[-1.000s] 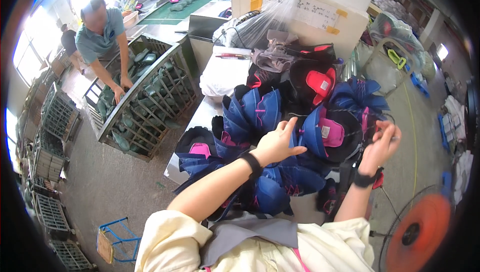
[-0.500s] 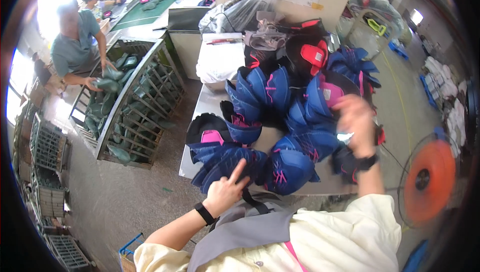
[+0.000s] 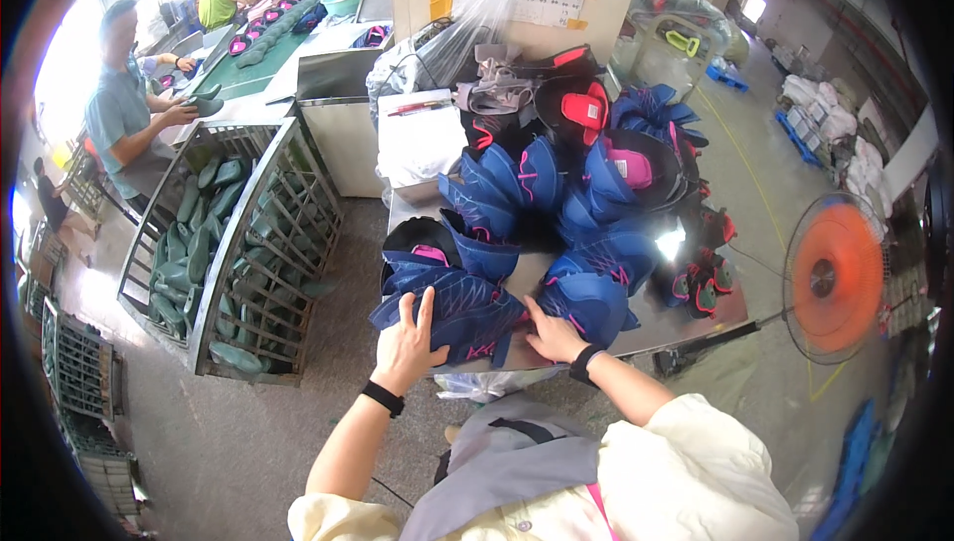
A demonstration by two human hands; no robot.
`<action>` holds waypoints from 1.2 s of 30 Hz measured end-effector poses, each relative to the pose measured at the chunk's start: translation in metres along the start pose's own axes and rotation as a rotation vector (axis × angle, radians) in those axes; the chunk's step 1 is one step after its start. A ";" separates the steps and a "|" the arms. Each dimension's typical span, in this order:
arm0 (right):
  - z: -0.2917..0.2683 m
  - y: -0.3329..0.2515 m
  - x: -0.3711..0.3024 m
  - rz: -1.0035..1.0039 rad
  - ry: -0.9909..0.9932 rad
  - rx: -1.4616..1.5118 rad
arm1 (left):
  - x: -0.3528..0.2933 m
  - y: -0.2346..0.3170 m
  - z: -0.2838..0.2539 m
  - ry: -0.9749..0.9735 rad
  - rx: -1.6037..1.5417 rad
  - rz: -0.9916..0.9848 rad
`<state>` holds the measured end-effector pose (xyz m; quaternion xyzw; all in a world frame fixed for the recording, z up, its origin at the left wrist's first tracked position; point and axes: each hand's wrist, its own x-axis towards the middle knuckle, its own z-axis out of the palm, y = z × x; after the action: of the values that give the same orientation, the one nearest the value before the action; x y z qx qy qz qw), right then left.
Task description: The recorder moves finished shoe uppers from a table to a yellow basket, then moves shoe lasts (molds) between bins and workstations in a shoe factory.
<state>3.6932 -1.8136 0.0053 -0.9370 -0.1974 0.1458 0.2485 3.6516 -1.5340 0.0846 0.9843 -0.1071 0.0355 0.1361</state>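
Observation:
My left hand point(image 3: 405, 350) lies on a fanned stack of blue shoe uppers point(image 3: 459, 308) at the table's near left, fingers spread. A little to the right, my right hand point(image 3: 555, 335) has its index finger stretched out, between that stack and a second pile of blue uppers point(image 3: 586, 308) with pink laces. It touches the near edge of the second pile; nothing shows in its grasp. Behind them stand more blue uppers point(image 3: 492, 191), a blue upper with a pink lining point(image 3: 633, 165) and a black one with a red lining point(image 3: 584, 109).
Left of the table point(image 3: 651, 340) stands a metal crate point(image 3: 199, 327) of green shoe lasts point(image 3: 199, 253). A co-worker point(image 3: 121, 114) behind it holds lasts. A white sheet with pens point(image 3: 422, 144) lies at the table's back left. An orange fan point(image 3: 840, 278) stands at right.
My right hand has come from the far right uppers toward the near middle. My left hand has shifted slightly left, still on its stack. The co-worker has raised lasts above the crate.

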 end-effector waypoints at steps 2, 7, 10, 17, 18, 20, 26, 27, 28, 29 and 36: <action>0.000 -0.007 0.002 0.022 0.020 -0.028 | 0.001 -0.013 0.001 0.017 0.006 0.072; -0.016 0.011 -0.010 -0.424 -0.260 -0.433 | 0.006 -0.053 -0.008 0.024 -0.009 0.184; -0.028 0.050 -0.038 -0.761 -0.314 -0.699 | 0.006 -0.076 -0.007 0.026 -0.005 0.206; -0.037 0.006 -0.020 -0.391 -0.328 -0.347 | -0.005 -0.090 0.020 0.169 -0.136 -0.158; -0.040 -0.004 -0.013 -0.256 -0.257 -0.130 | -0.007 -0.086 0.027 0.149 -0.237 -0.339; -0.075 -0.039 0.030 -0.173 0.066 0.163 | -0.015 -0.085 0.037 0.086 -0.526 -0.554; -0.193 -0.011 0.194 0.164 0.466 -0.014 | -0.005 -0.101 0.089 -0.157 -1.659 -0.381; -0.196 0.006 0.216 0.135 0.323 0.158 | 0.007 -0.095 0.077 -0.183 -1.658 -0.352; -0.179 0.015 0.242 0.096 0.246 0.308 | 0.011 -0.099 0.077 -0.185 -1.660 -0.362; -0.163 0.008 0.261 0.099 0.113 0.334 | 0.014 -0.104 0.081 -0.190 -1.566 -0.311; -0.139 -0.040 0.274 0.440 0.007 -0.099 | 0.032 -0.127 0.103 -0.256 -1.584 -0.170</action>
<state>3.9739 -1.7172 0.0943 -0.9691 0.0055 0.1834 0.1652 3.7150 -1.4489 -0.0439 0.5965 -0.0398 -0.1747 0.7823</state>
